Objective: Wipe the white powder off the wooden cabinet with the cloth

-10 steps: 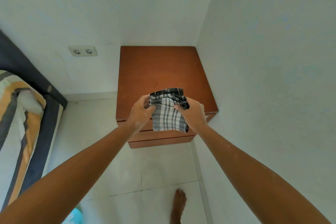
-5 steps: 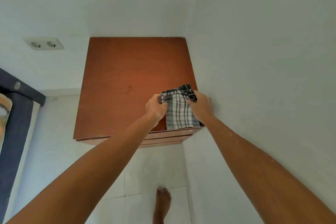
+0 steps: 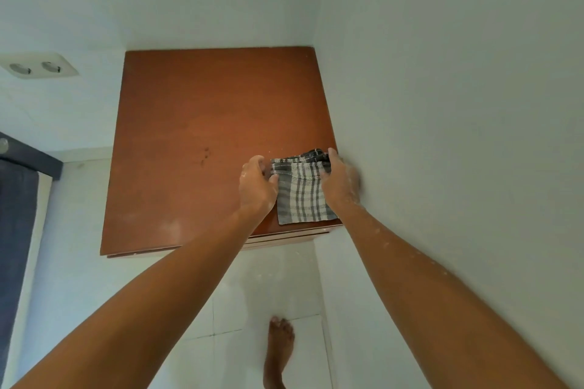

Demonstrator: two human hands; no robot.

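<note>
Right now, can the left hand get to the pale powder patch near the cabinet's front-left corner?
Probably yes: the cabinet top is bare between the left hand and that powder patch, though it holds the cloth.

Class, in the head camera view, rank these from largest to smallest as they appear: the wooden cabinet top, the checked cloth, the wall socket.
1. wooden cabinet top
2. checked cloth
3. wall socket, somewhat smaller than the cloth and cut off at the picture's edge

We see soft, even daylight with no hard shadows; the wide lens bends the edges, and the right hand (image 3: 341, 181) is slightly blurred.
</note>
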